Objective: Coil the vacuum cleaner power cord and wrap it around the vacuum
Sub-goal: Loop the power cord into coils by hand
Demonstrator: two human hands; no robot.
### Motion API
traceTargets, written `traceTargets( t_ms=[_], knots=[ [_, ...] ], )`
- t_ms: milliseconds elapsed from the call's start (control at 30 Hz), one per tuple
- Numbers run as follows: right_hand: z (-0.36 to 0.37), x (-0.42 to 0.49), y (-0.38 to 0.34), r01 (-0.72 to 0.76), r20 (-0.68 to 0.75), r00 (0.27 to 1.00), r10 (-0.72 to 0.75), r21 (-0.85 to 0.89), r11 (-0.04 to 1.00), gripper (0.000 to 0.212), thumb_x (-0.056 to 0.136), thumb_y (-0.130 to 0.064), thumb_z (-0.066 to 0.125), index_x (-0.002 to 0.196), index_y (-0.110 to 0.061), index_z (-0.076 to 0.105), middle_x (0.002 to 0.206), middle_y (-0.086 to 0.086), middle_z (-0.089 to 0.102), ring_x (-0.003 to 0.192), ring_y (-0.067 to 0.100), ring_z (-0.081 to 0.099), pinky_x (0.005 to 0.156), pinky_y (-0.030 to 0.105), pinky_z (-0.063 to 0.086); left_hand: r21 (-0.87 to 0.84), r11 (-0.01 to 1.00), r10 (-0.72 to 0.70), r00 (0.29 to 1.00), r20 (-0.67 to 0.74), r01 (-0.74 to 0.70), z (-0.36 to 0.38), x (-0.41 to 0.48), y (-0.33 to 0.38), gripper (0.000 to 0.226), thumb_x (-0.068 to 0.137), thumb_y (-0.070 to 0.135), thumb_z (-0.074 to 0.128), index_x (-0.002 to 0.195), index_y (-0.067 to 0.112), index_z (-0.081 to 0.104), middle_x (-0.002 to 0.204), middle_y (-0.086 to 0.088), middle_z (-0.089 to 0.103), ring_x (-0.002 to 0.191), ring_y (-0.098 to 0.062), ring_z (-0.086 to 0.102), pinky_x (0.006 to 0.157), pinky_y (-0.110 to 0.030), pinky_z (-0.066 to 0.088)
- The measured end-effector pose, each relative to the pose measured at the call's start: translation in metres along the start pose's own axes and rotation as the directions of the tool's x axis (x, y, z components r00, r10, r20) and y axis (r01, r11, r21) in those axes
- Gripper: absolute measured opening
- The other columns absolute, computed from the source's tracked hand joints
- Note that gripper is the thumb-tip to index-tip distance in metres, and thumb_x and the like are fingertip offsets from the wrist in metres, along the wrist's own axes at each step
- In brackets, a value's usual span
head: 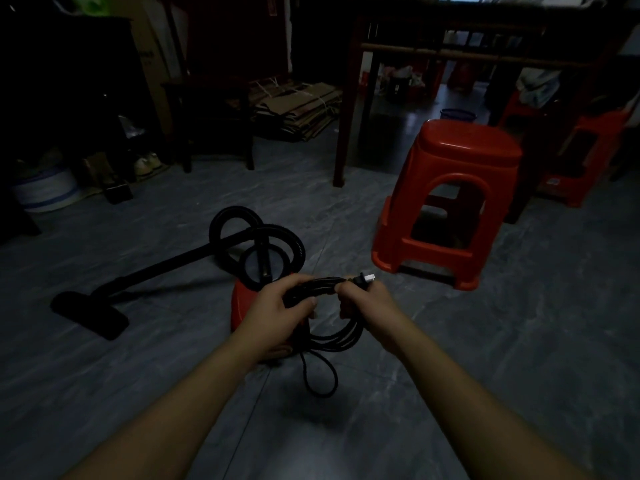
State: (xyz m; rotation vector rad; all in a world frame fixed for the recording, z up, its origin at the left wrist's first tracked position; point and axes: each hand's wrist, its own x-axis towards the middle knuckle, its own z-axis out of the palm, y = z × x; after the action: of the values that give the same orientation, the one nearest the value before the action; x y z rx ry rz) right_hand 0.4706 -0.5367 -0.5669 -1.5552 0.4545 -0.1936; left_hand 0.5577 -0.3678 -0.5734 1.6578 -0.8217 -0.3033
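Observation:
A small red vacuum cleaner point(242, 306) with a black lid stands on the grey floor, partly hidden behind my left hand. Its black hose point(228, 223) loops behind it, and a black wand runs left to the floor nozzle point(90, 315). The black power cord point(341, 336) is gathered in several loops above the vacuum. My left hand point(280, 313) grips the left side of the coil. My right hand point(363, 303) grips the right side, with the plug point(365, 279) sticking up from its fist. One loose loop hangs down to the floor.
A red plastic stool point(450, 202) stands close on the right, another red stool point(585, 157) behind it. A dark wooden table point(349, 109) is beyond. Flattened cardboard point(301, 109) and a dark bench point(207, 116) lie at the back, a white basin point(48, 188) at left.

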Motion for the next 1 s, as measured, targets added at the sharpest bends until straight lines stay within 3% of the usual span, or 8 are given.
traceTargets(
  t_ms=[133, 233, 400, 500, 600, 700, 833, 1000],
  knots=[
    [-0.006, 0.003, 0.002, 0.038, -0.041, 0.999, -0.036, 0.035, 0.999, 0.018, 0.088, -0.015, 0.072, 0.106, -0.011, 0.070, 0.089, 0.006, 0.068, 0.082, 0.018, 0.068, 0.080, 0.031, 0.059, -0.011, 1.000, -0.003, 1.000, 0.008, 0.003, -0.001, 0.001, 0.002, 0.037, 0.091, 0.003, 0.067, 0.106, 0.036, 0.067, 0.100, 0.021, 0.071, 0.097, 0.010, 0.064, 0.081, -0.008, 0.048],
    [-0.010, 0.002, 0.006, 0.087, -0.074, 0.993, -0.091, -0.053, 0.995, 0.028, 0.084, -0.018, 0.078, 0.110, -0.013, 0.069, 0.107, 0.010, 0.070, 0.098, 0.022, 0.070, 0.085, 0.030, 0.059, 0.074, 0.997, -0.036, 0.999, 0.011, 0.035, -0.006, 0.001, -0.008, 0.033, 0.091, 0.004, 0.067, 0.113, 0.029, 0.068, 0.106, 0.021, 0.067, 0.100, 0.018, 0.059, 0.086, -0.002, 0.042],
    [-0.012, 0.001, 0.012, 0.212, 0.011, 0.974, -0.226, -0.394, 0.894, 0.027, 0.084, -0.027, 0.077, 0.110, -0.020, 0.070, 0.111, -0.008, 0.069, 0.107, 0.006, 0.064, 0.092, 0.025, 0.051, 0.260, 0.963, -0.104, 0.989, 0.108, 0.073, -0.010, -0.002, -0.019, 0.033, 0.092, 0.008, 0.066, 0.124, 0.017, 0.069, 0.116, 0.007, 0.071, 0.109, 0.003, 0.063, 0.098, -0.016, 0.047],
    [-0.002, 0.000, 0.015, 0.284, 0.169, 0.959, -0.228, -0.582, 0.762, 0.030, 0.091, -0.033, 0.068, 0.119, -0.022, 0.068, 0.115, -0.010, 0.069, 0.107, 0.002, 0.062, 0.090, 0.018, 0.047, 0.223, 0.974, -0.074, 0.985, 0.155, 0.038, -0.003, -0.003, -0.011, 0.032, 0.091, 0.006, 0.066, 0.120, 0.018, 0.070, 0.111, 0.007, 0.073, 0.104, 0.000, 0.067, 0.091, -0.014, 0.049],
    [0.003, -0.001, 0.016, 0.272, 0.206, 0.960, -0.188, -0.539, 0.797, 0.028, 0.094, -0.036, 0.062, 0.116, -0.020, 0.067, 0.102, -0.003, 0.072, 0.092, 0.008, 0.068, 0.081, 0.028, 0.056, 0.156, 0.987, -0.052, 0.997, 0.063, 0.042, 0.001, -0.001, -0.003, 0.027, 0.088, 0.006, 0.071, 0.113, 0.015, 0.071, 0.104, 0.005, 0.073, 0.095, 0.006, 0.066, 0.082, -0.007, 0.048],
    [0.004, -0.003, 0.010, 0.261, 0.137, 0.965, -0.222, -0.517, 0.816, 0.021, 0.096, -0.033, 0.061, 0.105, -0.014, 0.066, 0.082, 0.001, 0.064, 0.071, 0.010, 0.059, 0.065, 0.030, 0.048, 0.070, 0.994, -0.086, 0.996, -0.031, 0.088, 0.001, 0.001, 0.003, 0.021, 0.086, 0.010, 0.074, 0.105, 0.015, 0.068, 0.097, 0.004, 0.072, 0.086, 0.005, 0.067, 0.073, -0.011, 0.050],
    [0.009, -0.006, 0.008, 0.277, 0.102, 0.960, -0.259, -0.456, 0.846, 0.021, 0.098, -0.029, 0.059, 0.096, -0.009, 0.062, 0.074, -0.001, 0.055, 0.065, 0.007, 0.051, 0.061, 0.027, 0.042, 0.009, 0.987, -0.162, 0.986, -0.043, 0.163, -0.004, 0.002, -0.001, 0.014, 0.085, 0.025, 0.077, 0.096, 0.020, 0.070, 0.087, 0.003, 0.073, 0.081, -0.008, 0.070, 0.073, -0.023, 0.055],
    [0.001, -0.003, 0.004, 0.294, 0.019, 0.952, -0.306, -0.342, 0.892, 0.016, 0.098, -0.025, 0.059, 0.092, -0.010, 0.062, 0.074, -0.002, 0.056, 0.068, 0.006, 0.053, 0.065, 0.026, 0.045, -0.067, 0.955, -0.288, 0.958, 0.003, 0.288, -0.008, -0.005, -0.004, 0.020, 0.085, 0.033, 0.075, 0.100, 0.021, 0.072, 0.086, 0.008, 0.075, 0.082, -0.002, 0.071, 0.067, -0.012, 0.050]
  ],
)
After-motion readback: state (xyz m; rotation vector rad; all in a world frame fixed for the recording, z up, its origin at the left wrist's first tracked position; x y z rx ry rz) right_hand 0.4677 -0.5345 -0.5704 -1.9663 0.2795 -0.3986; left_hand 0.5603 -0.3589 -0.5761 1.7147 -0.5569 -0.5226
